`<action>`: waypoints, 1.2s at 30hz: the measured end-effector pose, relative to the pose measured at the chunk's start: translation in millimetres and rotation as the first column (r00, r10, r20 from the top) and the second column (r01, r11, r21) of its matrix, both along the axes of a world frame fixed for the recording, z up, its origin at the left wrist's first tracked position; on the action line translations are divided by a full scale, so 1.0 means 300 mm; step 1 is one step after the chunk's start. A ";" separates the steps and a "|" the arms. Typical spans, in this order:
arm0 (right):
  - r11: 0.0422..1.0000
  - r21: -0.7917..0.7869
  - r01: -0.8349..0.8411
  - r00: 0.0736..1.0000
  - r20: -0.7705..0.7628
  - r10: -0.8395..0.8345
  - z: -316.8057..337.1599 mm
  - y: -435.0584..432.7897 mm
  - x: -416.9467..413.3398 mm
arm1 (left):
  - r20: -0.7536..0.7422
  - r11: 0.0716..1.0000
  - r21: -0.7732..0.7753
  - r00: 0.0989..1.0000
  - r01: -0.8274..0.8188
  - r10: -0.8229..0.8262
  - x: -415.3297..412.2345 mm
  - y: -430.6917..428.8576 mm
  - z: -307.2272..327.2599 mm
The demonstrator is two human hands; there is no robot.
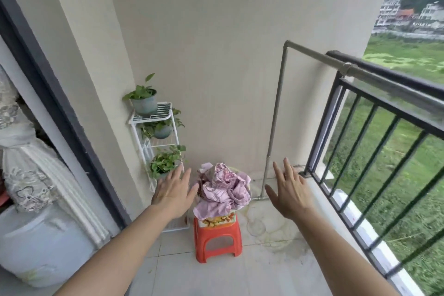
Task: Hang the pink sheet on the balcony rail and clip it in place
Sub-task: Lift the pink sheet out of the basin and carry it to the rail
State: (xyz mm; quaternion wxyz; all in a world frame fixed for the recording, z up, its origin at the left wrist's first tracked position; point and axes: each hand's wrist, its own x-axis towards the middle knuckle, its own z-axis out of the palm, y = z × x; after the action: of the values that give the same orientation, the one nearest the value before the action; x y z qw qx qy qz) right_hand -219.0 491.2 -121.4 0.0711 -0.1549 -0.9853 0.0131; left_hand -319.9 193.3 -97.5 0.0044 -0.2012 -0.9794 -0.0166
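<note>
step in hand: reach for the pink sheet (222, 190), bunched in a basin on the orange stool (217, 235), lower centre of frame. my left hand (174, 191) and right hand (289, 191) flank it, fingers spread wide, holding nothing, apart from the cloth. next: gather it, lift toward the balcony rail (389, 72) at right. no clips visible; basin mostly hidden under the cloth.

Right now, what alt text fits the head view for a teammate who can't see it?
The left hand and right hand reach open toward a crumpled pink sheet heaped in a basin on a red stool; neither grips it. The dark balcony rail runs along the right; a white plant rack stands left.
</note>
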 end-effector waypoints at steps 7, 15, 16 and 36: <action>0.999 -0.037 0.009 0.992 0.127 -0.004 -0.109 0.143 -0.493 | 0.146 0.999 0.007 0.989 -0.033 0.032 -0.543 0.158 -0.137; 0.985 -0.171 -0.001 0.959 0.280 0.049 -0.277 0.329 -0.945 | 0.370 0.997 0.000 0.926 -0.079 0.073 -1.000 0.418 -0.307; 0.982 -0.187 0.000 0.954 0.294 0.056 -0.317 0.356 -1.004 | 0.389 0.996 -0.001 0.918 -0.087 0.081 -1.051 0.449 -0.346; 0.824 -0.525 0.211 0.764 0.615 0.196 -1.164 0.460 -1.547 | 0.607 0.871 -0.004 0.691 -0.491 0.392 -1.575 0.771 -1.225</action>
State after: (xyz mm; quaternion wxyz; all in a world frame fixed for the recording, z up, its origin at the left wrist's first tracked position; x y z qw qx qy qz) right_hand -683.2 629.2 -470.7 -0.3210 -0.1677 -0.8979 0.2501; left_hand -792.3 424.5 -465.0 -0.2802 0.0572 -0.9457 -0.1545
